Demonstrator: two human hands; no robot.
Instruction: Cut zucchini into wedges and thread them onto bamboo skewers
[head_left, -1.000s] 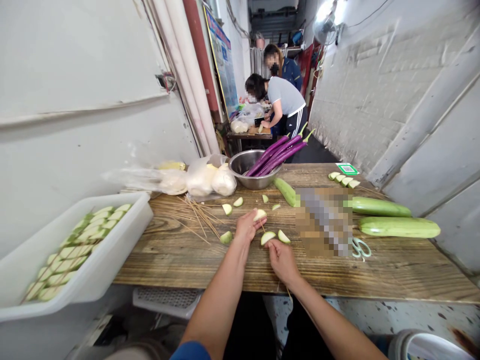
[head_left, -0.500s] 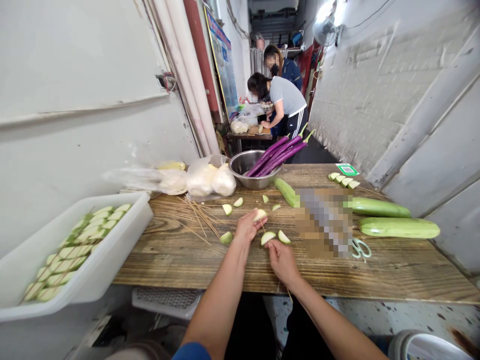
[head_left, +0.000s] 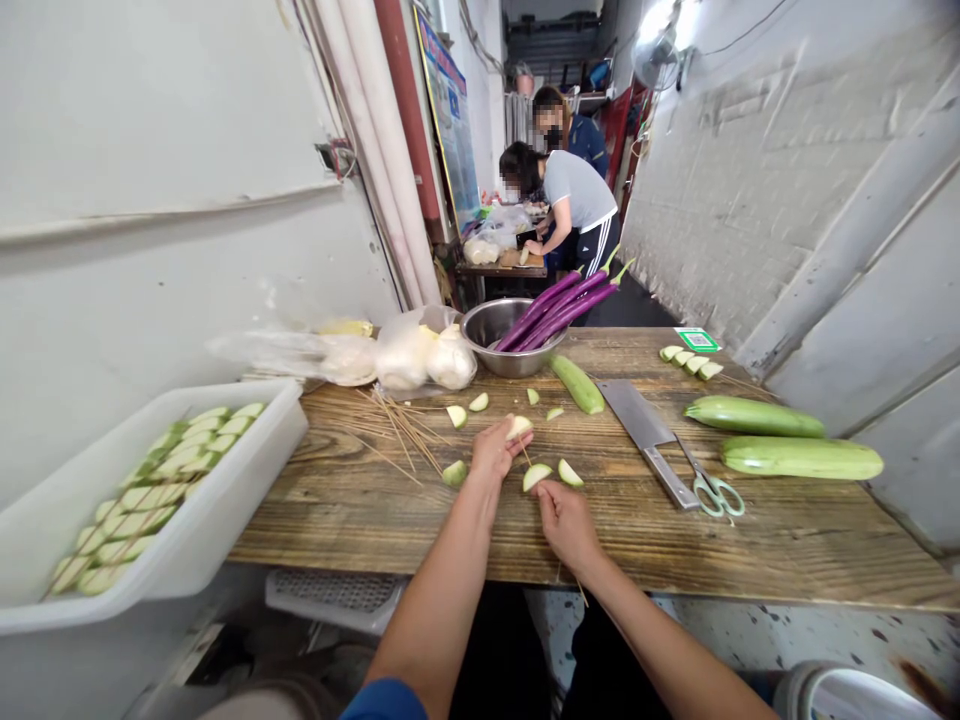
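My left hand pinches a pale green vegetable slice above the wooden table. My right hand is closed on a thin bamboo skewer whose tip points up toward that slice. Two cut slices lie just beyond my right hand. Another slice lies left of my left hand. Several loose skewers are spread on the table to the left.
A white tub of skewered slices hangs off the table's left end. A cleaver and scissors lie right of my hands, beside two whole green gourds. A steel bowl holds purple eggplants. Two people work at a far table.
My hands hold nearly the same pose. The view has shifted slightly, and the cleaver now shows plainly.
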